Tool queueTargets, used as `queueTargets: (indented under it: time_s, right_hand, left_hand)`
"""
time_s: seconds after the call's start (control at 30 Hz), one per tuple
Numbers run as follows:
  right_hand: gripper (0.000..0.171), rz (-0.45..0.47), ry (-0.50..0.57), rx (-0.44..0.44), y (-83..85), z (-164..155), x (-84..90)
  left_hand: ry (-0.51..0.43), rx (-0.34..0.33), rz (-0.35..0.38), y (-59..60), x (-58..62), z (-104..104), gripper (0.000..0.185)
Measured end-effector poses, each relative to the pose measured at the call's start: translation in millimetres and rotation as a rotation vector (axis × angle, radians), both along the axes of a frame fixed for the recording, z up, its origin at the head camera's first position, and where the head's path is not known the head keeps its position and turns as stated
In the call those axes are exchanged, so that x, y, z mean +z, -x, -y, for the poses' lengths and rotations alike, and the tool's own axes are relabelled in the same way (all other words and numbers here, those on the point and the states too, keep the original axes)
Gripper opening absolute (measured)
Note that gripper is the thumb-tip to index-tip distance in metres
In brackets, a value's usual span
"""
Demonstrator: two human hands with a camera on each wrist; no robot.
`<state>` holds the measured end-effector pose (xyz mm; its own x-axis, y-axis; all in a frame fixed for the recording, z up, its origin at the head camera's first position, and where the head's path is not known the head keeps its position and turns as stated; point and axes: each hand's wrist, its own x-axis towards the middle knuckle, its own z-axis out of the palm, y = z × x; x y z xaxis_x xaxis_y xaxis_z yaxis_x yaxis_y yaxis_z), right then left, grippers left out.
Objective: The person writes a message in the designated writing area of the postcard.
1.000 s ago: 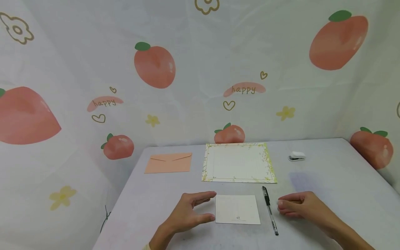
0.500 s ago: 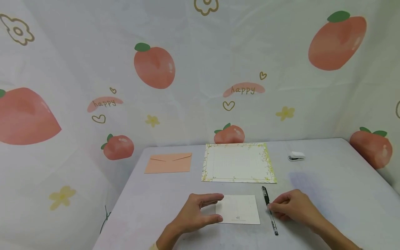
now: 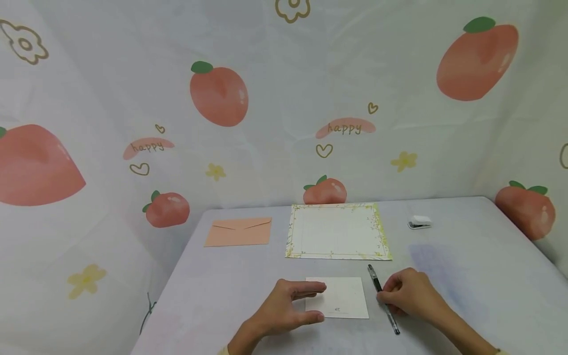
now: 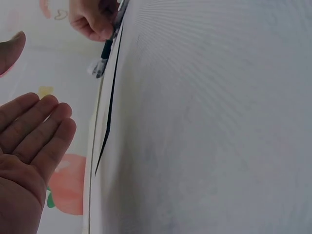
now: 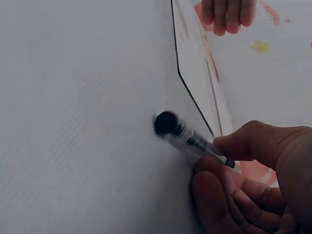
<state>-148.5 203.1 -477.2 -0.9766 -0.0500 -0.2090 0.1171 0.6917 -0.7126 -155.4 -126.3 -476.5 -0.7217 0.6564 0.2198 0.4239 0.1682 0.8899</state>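
Observation:
A clear-barrelled pen with a black cap [image 3: 375, 280] slants beside the right edge of a small white card [image 3: 343, 298]. My right hand [image 3: 410, 294] pinches the pen near its middle; in the right wrist view the thumb and curled fingers close round its barrel [image 5: 195, 140]. Over the card's left part is my left hand [image 3: 295, 305], its fingers straight and the thumb held well apart. Nothing lies between them, and the left wrist view shows the palm [image 4: 29, 161] facing inward. Whether these fingertips touch the card I cannot tell.
Behind the card lies a larger sheet with a yellow floral border [image 3: 337, 231]. A peach-coloured envelope [image 3: 238, 232] rests at the back left, and a small white stapler [image 3: 419, 222] at the back right. A fruit-printed cloth [image 3: 266, 158] hangs behind the table.
My right hand has moved left to the pen and taken hold of it, and the pen has turned slightly. My left hand has shifted right, over the card.

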Motion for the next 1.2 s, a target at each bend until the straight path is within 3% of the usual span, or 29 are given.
queueTargets:
  time_s: [0.37, 0.53, 0.67, 0.9, 1.1, 1.2]
  right_hand:
    - [0.005, -0.151, 0.013, 0.23, -5.0, -5.1, 27.9]
    - [0.005, -0.164, 0.094, 0.314, -7.7, -3.1, 46.5]
    - [0.006, -0.149, 0.199, 0.367, -11.7, 0.8, 53.1]
    - [0.014, -0.083, 0.334, 0.464, -14.0, 9.3, 50.0]
    - [0.021, -0.019, 0.439, 0.486, -12.7, 16.9, 42.1]
    - [0.024, 0.03, 0.492, 0.446, -13.3, 17.0, 40.1]
  left_hand:
    - [0.029, 0.04, -0.018, 2.0, 9.8, -8.1, 0.052]
    - [0.026, 0.056, -0.096, 1.3, 15.4, -15.2, 0.049]
    - [0.005, 0.056, -0.156, -0.5, 21.3, -22.2, 0.049]
    - [-0.025, 0.03, -0.165, -3.6, 25.2, -33.1, 0.048]
    - [-0.008, 0.049, -0.229, -6.2, 24.9, -35.5, 0.022]
    - [-0.019, 0.069, -0.225, -6.8, 24.5, -34.9, 0.014]
